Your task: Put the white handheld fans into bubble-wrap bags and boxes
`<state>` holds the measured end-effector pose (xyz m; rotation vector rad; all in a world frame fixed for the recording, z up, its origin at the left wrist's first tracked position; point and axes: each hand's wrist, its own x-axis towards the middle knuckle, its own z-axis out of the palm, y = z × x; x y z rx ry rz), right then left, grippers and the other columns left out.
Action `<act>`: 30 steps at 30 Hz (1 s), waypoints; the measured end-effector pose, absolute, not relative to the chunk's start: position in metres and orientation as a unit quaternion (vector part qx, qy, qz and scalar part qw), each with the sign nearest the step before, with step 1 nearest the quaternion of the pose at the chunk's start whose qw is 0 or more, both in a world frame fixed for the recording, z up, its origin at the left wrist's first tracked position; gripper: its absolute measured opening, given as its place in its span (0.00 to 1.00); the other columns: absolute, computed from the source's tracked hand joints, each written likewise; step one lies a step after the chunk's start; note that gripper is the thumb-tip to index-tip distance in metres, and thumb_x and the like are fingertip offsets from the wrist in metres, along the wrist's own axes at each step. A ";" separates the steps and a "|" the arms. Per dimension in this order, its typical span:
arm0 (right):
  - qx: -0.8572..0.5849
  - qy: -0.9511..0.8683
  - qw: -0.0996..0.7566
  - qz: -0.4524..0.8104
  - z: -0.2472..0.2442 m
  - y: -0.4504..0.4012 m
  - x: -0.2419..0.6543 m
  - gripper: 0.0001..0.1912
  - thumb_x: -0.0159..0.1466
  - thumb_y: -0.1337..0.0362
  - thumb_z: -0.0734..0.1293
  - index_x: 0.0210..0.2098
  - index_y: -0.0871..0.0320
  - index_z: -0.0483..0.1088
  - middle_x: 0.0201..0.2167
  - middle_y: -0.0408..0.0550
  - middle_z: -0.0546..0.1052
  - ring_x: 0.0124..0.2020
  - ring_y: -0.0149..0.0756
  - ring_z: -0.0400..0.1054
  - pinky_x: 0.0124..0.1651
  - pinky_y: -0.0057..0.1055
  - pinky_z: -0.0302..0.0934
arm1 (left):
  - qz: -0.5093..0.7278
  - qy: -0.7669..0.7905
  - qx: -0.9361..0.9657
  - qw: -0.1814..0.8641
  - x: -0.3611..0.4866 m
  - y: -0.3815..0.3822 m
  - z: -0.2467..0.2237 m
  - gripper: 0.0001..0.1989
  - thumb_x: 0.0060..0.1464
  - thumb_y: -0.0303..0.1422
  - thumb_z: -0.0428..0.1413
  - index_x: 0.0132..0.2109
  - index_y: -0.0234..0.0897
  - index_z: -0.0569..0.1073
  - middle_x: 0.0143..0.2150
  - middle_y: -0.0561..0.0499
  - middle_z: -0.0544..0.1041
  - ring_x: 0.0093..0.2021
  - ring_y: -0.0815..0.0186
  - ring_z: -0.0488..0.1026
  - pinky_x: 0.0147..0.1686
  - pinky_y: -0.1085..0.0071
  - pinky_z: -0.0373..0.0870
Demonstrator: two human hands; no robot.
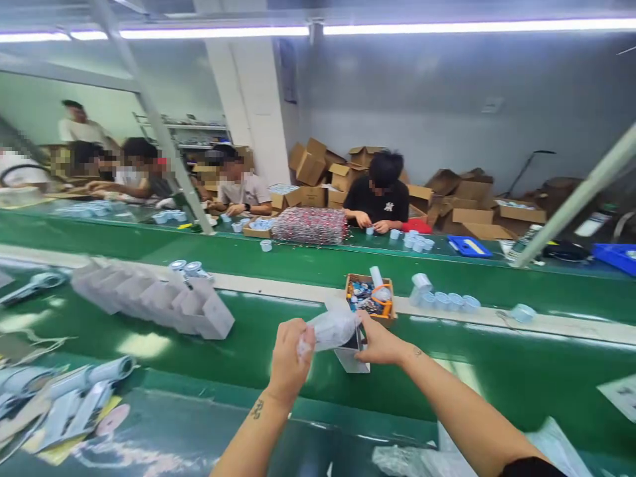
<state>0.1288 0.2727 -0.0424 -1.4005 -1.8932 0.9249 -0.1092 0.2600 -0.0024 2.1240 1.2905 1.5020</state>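
Observation:
Near the centre of the head view, my left hand (pixel 291 354) is closed on one end of a clear plastic-wrapped item (pixel 330 330). The item lies tilted over the mouth of a small white box (pixel 354 361) with a dark inside. My right hand (pixel 385 339) grips the box from its right side, fingers at the upper edge beside the wrapped item. What the plastic wraps is too blurred to make out. Just behind the hands stands a small carton (pixel 391 301) filled with small colourful parts.
A row of open white boxes (pixel 149 295) stands on the green belt at left. Light-blue cups (pixel 450 301) line the white strip at right. Pale-blue handheld parts (pixel 74 397) lie front left, plastic bags (pixel 422 460) front right. Several people sit across the line.

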 end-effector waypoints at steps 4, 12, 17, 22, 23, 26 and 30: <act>-0.570 -0.681 0.309 0.340 -0.065 0.243 0.183 0.34 0.44 0.73 0.71 0.48 0.55 0.56 0.40 0.43 0.70 0.38 0.37 0.67 0.37 0.31 0.62 | 0.264 0.316 0.911 0.009 -0.035 0.261 0.003 0.10 0.62 0.29 0.46 0.34 0.38 0.71 0.36 0.46 0.74 0.38 0.60 0.68 0.39 0.65 0.70; -0.579 -0.658 0.352 0.328 -0.077 0.211 0.243 0.33 0.46 0.71 0.70 0.49 0.53 0.55 0.46 0.47 0.68 0.46 0.40 0.65 0.39 0.31 0.64 | 0.025 0.451 0.892 0.022 0.086 0.262 0.060 0.09 0.57 0.25 0.50 0.45 0.33 0.70 0.44 0.41 0.74 0.48 0.57 0.71 0.45 0.64 0.69; -0.582 -0.660 0.359 0.312 -0.075 0.199 0.263 0.32 0.45 0.72 0.70 0.46 0.54 0.55 0.43 0.47 0.69 0.42 0.39 0.66 0.40 0.33 0.63 | 0.040 0.517 0.855 0.017 0.131 0.225 0.012 0.10 0.58 0.24 0.49 0.46 0.32 0.69 0.47 0.39 0.72 0.49 0.56 0.69 0.41 0.66 0.69; -0.586 -0.653 0.368 0.308 -0.071 0.191 0.300 0.30 0.48 0.70 0.69 0.48 0.55 0.55 0.41 0.46 0.71 0.39 0.37 0.68 0.44 0.34 0.62 | 0.088 0.415 0.905 0.005 0.150 0.197 -0.014 0.14 0.63 0.34 0.48 0.52 0.37 0.69 0.54 0.41 0.72 0.55 0.54 0.66 0.52 0.57 0.64; -0.590 -0.650 0.366 0.309 -0.070 0.191 0.309 0.31 0.47 0.71 0.69 0.48 0.55 0.55 0.43 0.46 0.71 0.41 0.37 0.68 0.45 0.35 0.62 | 0.074 0.392 0.917 0.007 0.153 0.197 -0.017 0.15 0.64 0.34 0.46 0.54 0.39 0.69 0.57 0.42 0.71 0.58 0.53 0.63 0.55 0.52 0.61; -0.604 -0.642 0.348 0.319 -0.069 0.189 0.331 0.35 0.43 0.72 0.70 0.49 0.54 0.56 0.44 0.47 0.71 0.43 0.39 0.68 0.46 0.35 0.62 | 0.008 0.365 0.931 0.030 0.163 0.202 -0.027 0.19 0.63 0.40 0.47 0.59 0.45 0.67 0.64 0.47 0.66 0.67 0.46 0.51 0.61 0.37 0.45; -0.615 -0.643 0.332 0.314 -0.065 0.179 0.347 0.34 0.45 0.71 0.67 0.50 0.55 0.55 0.44 0.50 0.72 0.43 0.43 0.69 0.46 0.39 0.63 | -0.021 0.383 0.923 0.036 0.175 0.195 -0.029 0.28 0.58 0.49 0.52 0.64 0.51 0.62 0.68 0.52 0.60 0.70 0.41 0.40 0.61 0.31 0.32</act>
